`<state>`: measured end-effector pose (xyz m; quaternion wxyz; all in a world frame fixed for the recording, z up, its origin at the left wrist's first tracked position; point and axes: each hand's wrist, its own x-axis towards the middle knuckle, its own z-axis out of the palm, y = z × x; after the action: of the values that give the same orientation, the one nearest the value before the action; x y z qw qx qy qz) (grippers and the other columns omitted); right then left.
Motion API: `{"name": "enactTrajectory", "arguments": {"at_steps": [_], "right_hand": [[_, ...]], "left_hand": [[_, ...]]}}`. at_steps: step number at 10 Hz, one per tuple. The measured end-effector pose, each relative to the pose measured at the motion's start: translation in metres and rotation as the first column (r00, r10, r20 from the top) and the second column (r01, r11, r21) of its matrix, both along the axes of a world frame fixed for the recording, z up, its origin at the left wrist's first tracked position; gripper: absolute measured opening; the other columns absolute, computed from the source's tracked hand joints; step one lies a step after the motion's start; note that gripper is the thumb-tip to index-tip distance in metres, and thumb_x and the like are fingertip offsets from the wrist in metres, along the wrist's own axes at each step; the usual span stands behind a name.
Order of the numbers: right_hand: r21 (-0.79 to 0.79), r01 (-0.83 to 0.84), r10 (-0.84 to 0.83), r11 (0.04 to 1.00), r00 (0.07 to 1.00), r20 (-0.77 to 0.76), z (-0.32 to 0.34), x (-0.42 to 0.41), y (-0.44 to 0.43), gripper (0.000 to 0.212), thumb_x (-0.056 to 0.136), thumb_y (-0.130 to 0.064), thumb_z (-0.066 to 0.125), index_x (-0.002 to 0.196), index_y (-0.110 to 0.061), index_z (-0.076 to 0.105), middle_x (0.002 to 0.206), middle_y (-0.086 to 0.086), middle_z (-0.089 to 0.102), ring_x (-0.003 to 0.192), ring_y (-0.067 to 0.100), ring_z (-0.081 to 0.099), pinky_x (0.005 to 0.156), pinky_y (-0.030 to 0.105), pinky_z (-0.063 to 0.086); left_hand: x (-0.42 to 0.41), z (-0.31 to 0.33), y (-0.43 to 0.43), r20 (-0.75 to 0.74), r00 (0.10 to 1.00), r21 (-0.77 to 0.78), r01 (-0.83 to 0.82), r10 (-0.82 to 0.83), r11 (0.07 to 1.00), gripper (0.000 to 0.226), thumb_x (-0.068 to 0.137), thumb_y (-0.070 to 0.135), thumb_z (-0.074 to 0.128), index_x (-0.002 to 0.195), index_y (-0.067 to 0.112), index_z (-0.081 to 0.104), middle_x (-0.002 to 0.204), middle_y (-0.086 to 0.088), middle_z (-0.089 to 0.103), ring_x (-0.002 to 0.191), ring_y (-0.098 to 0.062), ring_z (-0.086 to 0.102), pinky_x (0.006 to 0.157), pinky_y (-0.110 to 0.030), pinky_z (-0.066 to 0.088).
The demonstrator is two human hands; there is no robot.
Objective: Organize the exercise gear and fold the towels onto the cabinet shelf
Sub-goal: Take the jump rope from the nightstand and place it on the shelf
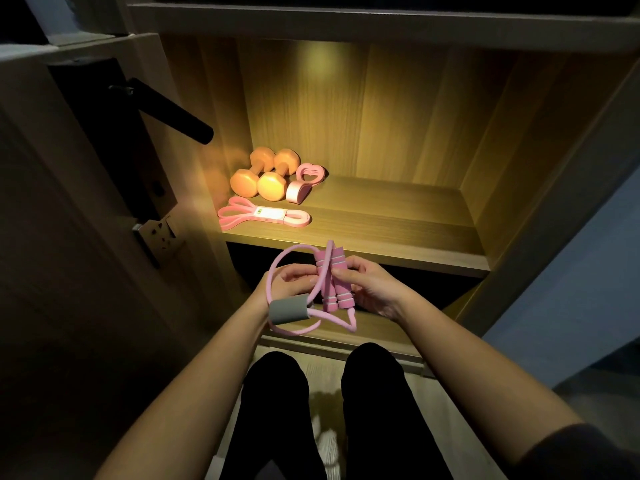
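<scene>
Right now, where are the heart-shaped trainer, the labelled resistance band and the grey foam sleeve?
heart-shaped trainer (295,192), head view, near rounded end.
labelled resistance band (268,213), head view, white label.
grey foam sleeve (288,309), head view, middle of the foam.

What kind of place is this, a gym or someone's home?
Probably a home, not a gym: a lit wooden cabinet shelf beside a door with a black lever handle, holding just two dumbbells and a resistance band.
</scene>
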<state>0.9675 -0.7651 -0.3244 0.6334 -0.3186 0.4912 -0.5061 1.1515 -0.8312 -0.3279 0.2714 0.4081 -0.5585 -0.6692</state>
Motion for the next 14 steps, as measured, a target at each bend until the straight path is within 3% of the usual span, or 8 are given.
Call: {"name": "enactTrajectory", "arguments": {"at_steps": [2,4,6,7,8,10,12,14], "right_hand": [[0.018,0.067,-0.067,0.998,0.997,0.029,-0.007,-0.003,0.005,0.024,0.086,-0.006,0.067,0.108,-0.005,0.057,0.097,0.013,0.066,0.083,0.021,0.065,0.081,0.036,0.054],[0.007,0.178,-0.178,0.984,0.98,0.089,-0.016,-0.014,0.006,0.02,0.087,0.001,0.064,0.104,-0.003,0.054,0.089,0.016,0.069,0.079,0.025,0.069,0.08,0.042,0.058],[-0.015,0.312,-0.312,0.95,0.95,-0.027,-0.023,-0.015,0.004,0.021,0.086,-0.004,0.069,0.102,-0.007,0.055,0.09,0.016,0.069,0.072,0.021,0.067,0.067,0.032,0.056],[-0.03,0.361,-0.362,0.932,0.925,-0.112,-0.025,-0.011,0.001,0.025,0.085,-0.008,0.073,0.103,-0.007,0.055,0.092,0.017,0.065,0.071,0.022,0.061,0.063,0.033,0.053],[-0.023,0.367,-0.366,0.93,0.918,-0.154,-0.026,-0.007,-0.001,0.034,0.084,-0.013,0.075,0.109,-0.005,0.054,0.091,0.017,0.063,0.066,0.021,0.058,0.053,0.03,0.051],[0.027,0.343,-0.337,0.939,0.933,-0.129,-0.021,-0.023,-0.007,0.045,0.082,-0.007,0.076,0.118,-0.01,0.05,0.086,0.015,0.066,0.066,0.021,0.061,0.056,0.033,0.052],[0.08,0.268,-0.258,0.96,0.959,-0.118,-0.019,-0.024,-0.023,0.056,0.08,-0.003,0.076,0.126,-0.013,0.045,0.09,0.022,0.067,0.066,0.026,0.066,0.057,0.037,0.056],[0.067,0.265,-0.255,0.962,0.958,-0.133,-0.009,-0.021,-0.068,0.057,0.08,-0.008,0.077,0.128,-0.014,0.046,0.095,0.017,0.069,0.074,0.022,0.07,0.063,0.037,0.058]], "left_hand": [[0.011,0.0,0.001,-0.136,0.984,0.24,0.149,-0.118,0.959,0.025,0.082,0.011,0.064,0.106,0.004,0.065,0.092,-0.01,0.075,0.075,-0.02,0.073,0.06,-0.027,0.059],[0.021,-0.005,0.006,0.014,0.998,0.284,-0.065,0.063,0.957,0.036,0.104,0.029,0.042,0.11,0.004,0.067,0.085,-0.012,0.067,0.075,-0.023,0.064,0.062,-0.027,0.054],[0.018,-0.004,0.01,0.003,1.0,0.303,-0.001,0.0,0.953,0.051,0.092,0.058,0.045,0.123,0.02,0.056,0.112,-0.011,0.065,0.103,-0.025,0.059,0.103,-0.05,0.041],[0.014,-0.005,0.013,0.061,0.998,0.213,-0.012,-0.001,0.977,0.065,0.08,0.053,0.062,0.135,0.022,0.046,0.114,-0.009,0.061,0.105,-0.024,0.058,0.104,-0.056,0.042],[0.008,-0.009,0.013,0.18,0.984,0.113,-0.017,-0.003,0.993,0.076,0.083,0.032,0.074,0.146,0.021,0.033,0.124,-0.01,0.055,0.103,-0.023,0.062,0.096,-0.048,0.051],[0.019,-0.013,-0.005,0.226,0.97,0.026,-0.097,0.088,0.995,0.055,0.088,0.012,0.068,0.138,0.014,0.045,0.114,-0.011,0.062,0.08,-0.016,0.065,0.063,-0.025,0.049],[0.022,-0.001,-0.033,0.25,0.959,-0.05,-0.124,0.133,0.991,0.048,0.088,0.015,0.071,0.131,0.01,0.05,0.109,-0.014,0.061,0.08,-0.018,0.06,0.06,-0.024,0.049],[0.018,0.011,-0.077,0.298,0.926,-0.126,-0.203,0.232,0.971,0.036,0.086,0.029,0.074,0.107,0.005,0.058,0.084,-0.007,0.06,0.074,-0.017,0.056,0.063,-0.026,0.048]]}}
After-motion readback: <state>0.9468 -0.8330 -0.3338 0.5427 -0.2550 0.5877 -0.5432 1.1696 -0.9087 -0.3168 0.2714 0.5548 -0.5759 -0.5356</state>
